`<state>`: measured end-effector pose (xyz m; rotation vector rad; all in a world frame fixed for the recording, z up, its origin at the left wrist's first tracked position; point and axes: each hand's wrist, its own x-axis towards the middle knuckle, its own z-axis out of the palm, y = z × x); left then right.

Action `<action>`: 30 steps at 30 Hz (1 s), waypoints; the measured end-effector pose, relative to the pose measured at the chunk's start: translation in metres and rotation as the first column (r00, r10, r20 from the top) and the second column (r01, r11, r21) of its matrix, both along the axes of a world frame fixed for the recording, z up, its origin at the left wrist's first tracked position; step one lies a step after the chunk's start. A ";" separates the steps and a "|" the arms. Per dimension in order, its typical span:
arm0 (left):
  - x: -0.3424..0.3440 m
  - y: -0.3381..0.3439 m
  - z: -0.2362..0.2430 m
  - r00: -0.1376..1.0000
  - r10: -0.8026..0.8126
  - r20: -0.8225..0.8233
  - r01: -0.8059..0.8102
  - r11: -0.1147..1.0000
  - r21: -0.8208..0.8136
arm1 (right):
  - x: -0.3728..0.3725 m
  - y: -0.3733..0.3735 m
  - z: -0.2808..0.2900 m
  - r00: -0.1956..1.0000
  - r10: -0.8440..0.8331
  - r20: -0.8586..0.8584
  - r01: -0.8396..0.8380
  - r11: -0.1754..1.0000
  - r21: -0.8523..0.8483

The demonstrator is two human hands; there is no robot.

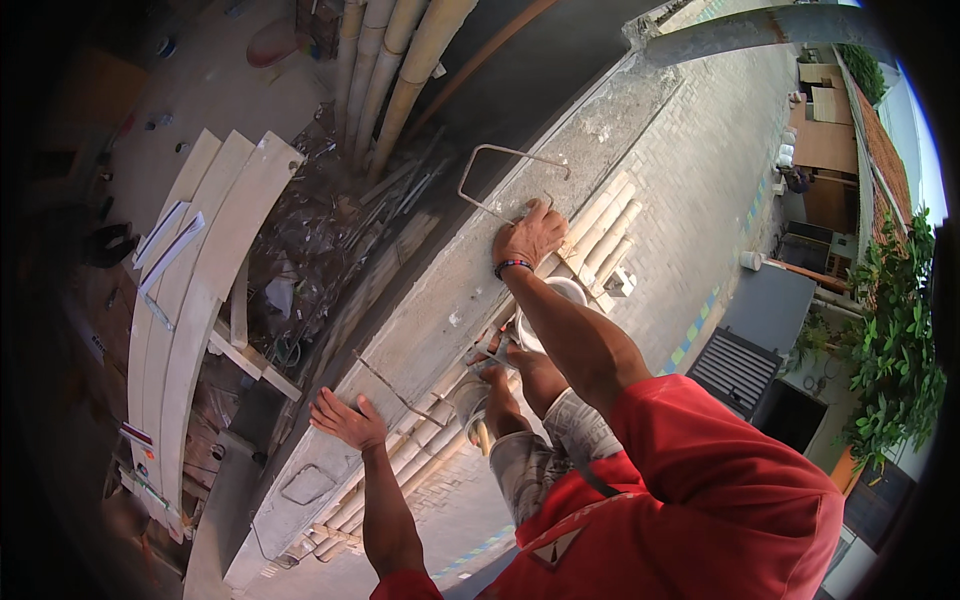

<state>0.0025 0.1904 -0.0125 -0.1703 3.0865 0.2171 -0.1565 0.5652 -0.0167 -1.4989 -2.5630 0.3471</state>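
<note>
Over concrete beam [440, 282], left hand [350, 420] was spread, probably for balance — right hand [531, 235] curled by bent rod [520, 155], whether pinching it couldn't tell.

single head-worn fisheye view, facing down past wearer's red shirt [650, 540] onto nearby concrete wall top [440, 290]

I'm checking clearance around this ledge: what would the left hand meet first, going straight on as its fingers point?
Past the edge of the concrete ledge, the left hand would seemingly first reach the pale wooden strip, though that may lie lower; depth is unclear.
</note>
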 end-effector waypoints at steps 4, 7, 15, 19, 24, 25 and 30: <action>0.000 0.000 -0.001 1.000 -0.015 -0.017 0.015 1.000 -0.006 | 0.002 0.002 -0.002 1.000 0.000 0.006 0.000 1.000 -0.007; -0.002 0.001 0.001 1.000 -0.020 -0.017 0.020 1.000 -0.003 | 0.004 0.004 -0.008 1.000 -0.014 -0.011 0.014 1.000 0.022; -0.001 -0.002 0.001 0.999 -0.027 -0.017 0.027 1.000 0.001 | 0.005 0.004 -0.007 1.000 -0.020 -0.005 0.019 0.999 -0.028; 0.003 -0.003 -0.001 0.999 -0.020 -0.032 0.020 1.000 0.005 | 0.002 0.001 0.001 1.000 -0.007 0.011 0.007 0.999 -0.053; 0.002 -0.004 0.000 0.999 -0.029 -0.045 0.029 1.000 0.007 | 0.004 -0.001 -0.001 1.000 -0.020 0.011 0.020 0.999 -0.025; 0.001 -0.003 0.000 0.998 -0.027 -0.050 0.028 0.999 0.016 | 0.001 -0.001 -0.001 1.000 -0.018 -0.003 0.018 1.000 -0.018; 0.001 -0.001 0.004 0.999 0.005 -0.043 -0.004 0.999 0.041 | -0.002 -0.003 0.004 0.999 -0.028 0.018 0.028 1.000 -0.008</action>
